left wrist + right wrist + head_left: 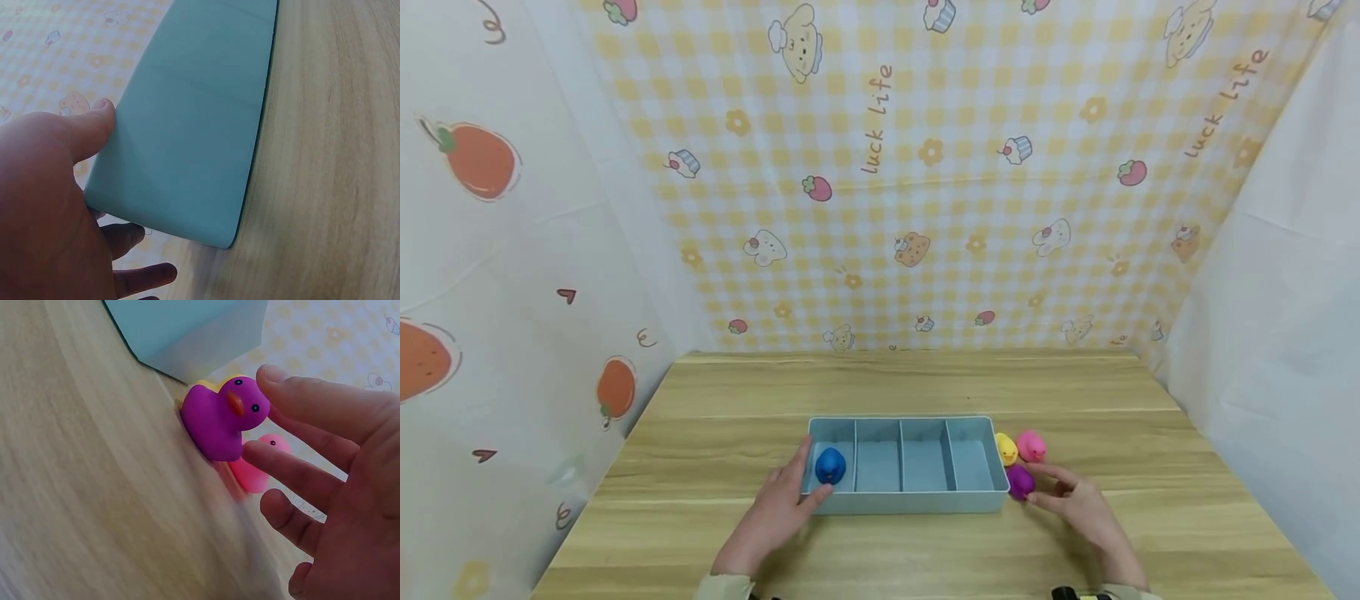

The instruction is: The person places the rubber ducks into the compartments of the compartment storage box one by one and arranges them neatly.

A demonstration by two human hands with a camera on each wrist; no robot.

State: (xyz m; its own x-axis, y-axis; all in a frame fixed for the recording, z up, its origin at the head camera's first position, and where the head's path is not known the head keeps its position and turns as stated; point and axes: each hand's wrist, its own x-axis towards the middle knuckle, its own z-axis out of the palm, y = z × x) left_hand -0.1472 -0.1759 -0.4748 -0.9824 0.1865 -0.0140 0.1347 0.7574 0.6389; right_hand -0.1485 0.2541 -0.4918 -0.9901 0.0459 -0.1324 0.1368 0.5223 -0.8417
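A pale blue-green box (910, 502) with several compartments in a row lies on the wooden table. Its leftmost compartment contains a blue toy duck (831, 466). At the box's left end is my left hand (782, 506), its thumb at the front rim and its fingers along the end wall; in the left wrist view the lower fingers stick out fairly straight. My right hand (1082, 508) spreads its thumb and fingers around a purple duck (215, 419) beside the box's right end, without a visible grip. A yellow duck (1007, 450) and a pink duck (1032, 447) sit just behind.
The wooden tabletop (895, 383) extends around the box. Behind it hangs a yellow checked cloth (925, 200) with cartoon prints. White sheets close off the left (512, 250) and right (1277, 333) sides.
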